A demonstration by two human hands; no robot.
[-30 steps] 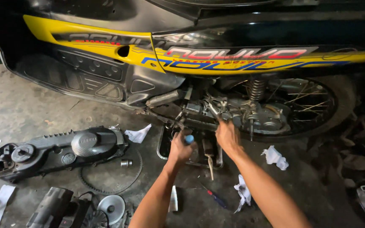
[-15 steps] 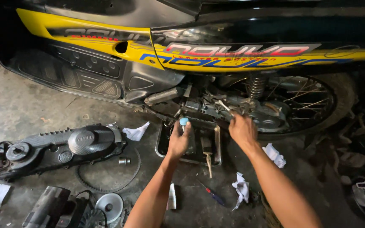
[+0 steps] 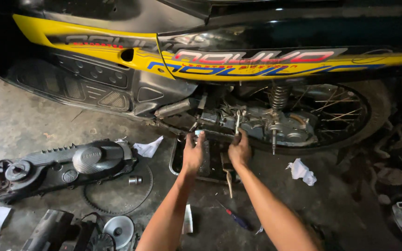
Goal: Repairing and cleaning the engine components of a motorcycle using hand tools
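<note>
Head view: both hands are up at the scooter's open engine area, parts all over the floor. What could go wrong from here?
1. The left hand and right hand work beside exposed metal brackets and the spoked rear wheel; a slip could scrape knuckles.
2. The small metal sleeve lies loose on the floor near the drive belt; it could roll off or get kicked.
3. The screwdriver lies beside the right forearm, easy to kneel on.

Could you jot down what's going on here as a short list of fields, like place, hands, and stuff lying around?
Place: concrete floor beside a yellow and black motorbike
Left hand: raised at the open engine area, a small pale blue thing at its fingertips
Right hand: on a metal wrench
Under hands: dark tray
On floor: engine cover, screwdriver, white rag
</note>
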